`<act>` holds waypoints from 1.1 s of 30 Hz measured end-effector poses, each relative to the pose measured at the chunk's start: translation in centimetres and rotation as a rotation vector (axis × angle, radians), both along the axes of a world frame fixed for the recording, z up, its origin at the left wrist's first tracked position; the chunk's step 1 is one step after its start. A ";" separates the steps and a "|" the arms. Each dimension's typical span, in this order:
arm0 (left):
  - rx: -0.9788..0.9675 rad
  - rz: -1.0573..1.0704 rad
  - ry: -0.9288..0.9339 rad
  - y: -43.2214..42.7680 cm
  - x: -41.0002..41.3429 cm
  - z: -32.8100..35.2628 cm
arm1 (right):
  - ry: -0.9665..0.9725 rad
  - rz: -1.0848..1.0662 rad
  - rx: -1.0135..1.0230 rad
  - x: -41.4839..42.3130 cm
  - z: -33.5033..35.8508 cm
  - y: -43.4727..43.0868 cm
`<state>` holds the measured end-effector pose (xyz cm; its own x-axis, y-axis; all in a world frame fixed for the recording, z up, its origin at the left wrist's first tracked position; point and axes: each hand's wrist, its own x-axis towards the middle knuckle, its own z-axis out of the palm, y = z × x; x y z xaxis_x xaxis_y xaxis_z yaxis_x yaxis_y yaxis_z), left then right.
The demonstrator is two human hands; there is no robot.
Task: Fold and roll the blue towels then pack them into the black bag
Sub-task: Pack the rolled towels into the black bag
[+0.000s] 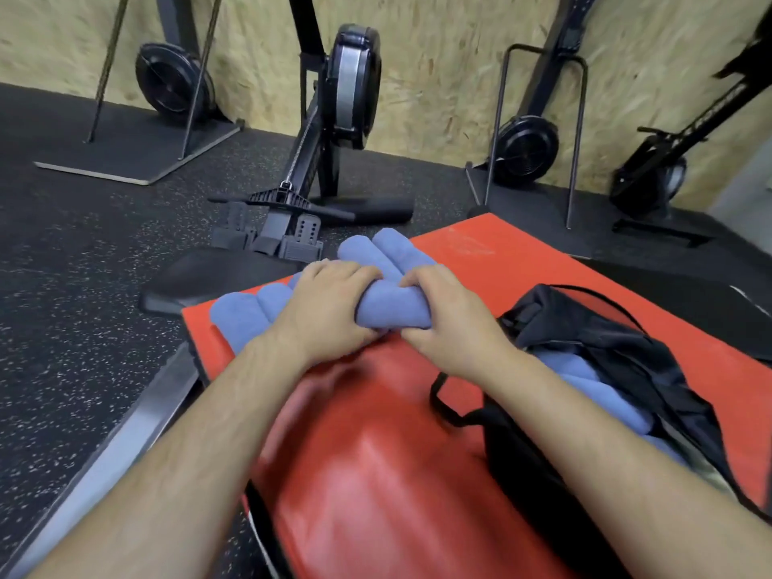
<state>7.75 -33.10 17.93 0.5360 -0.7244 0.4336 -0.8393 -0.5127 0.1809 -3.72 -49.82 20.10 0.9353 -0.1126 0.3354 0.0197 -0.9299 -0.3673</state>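
Both hands gripped the rolled blue towel [394,309] near the red mat's [522,252] far-left edge, left hand [330,302] and right hand [451,311] on opposite ends, so its long axis ran side to side. The black bag [585,328] (some rolls [585,386] already inside) lay just beside the right hand, so I'd guess that hand leads.

Held towel roll [394,313]: largely covered, left part by left hand [330,305], right part by right hand [453,311]; fingertips tucked out of sight against roll. Loose towel rolls [244,313] along far left edge of red mat [543,261]: middle of row masked by both hands, count not determinable. Packed towels [585,382] inside black bag [626,348]: partly masked by right forearm and bag fabric, count not determinable. Near half of red mat: motion-blurred, cut off at bottom frame edge. Black bag: cut off at lower right. Rowing machine [353,85]: top cut off at upper frame edge.
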 end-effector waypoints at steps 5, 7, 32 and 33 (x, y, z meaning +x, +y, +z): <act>0.006 -0.244 0.205 -4.3 -6.8 0.7 | 0.090 0.032 0.141 -10.9 1.2 -4.1; 0.010 -0.338 0.237 -5.9 -9.4 0.9 | 0.259 0.003 0.209 -14.3 2.0 -5.7; 0.244 -0.415 -0.089 -24.9 -12.9 1.5 | 0.204 -0.548 -0.071 -19.1 -0.3 -19.7; 0.222 -0.419 -0.076 -25.1 -13.1 1.7 | 0.191 -0.552 -0.099 -19.0 -0.3 -20.0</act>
<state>-5.32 -58.17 19.65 0.1512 -0.9506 0.2711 -0.9885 -0.1471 0.0354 -22.70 -69.80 19.81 0.7921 -0.5764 0.2009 -0.5344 -0.8139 -0.2280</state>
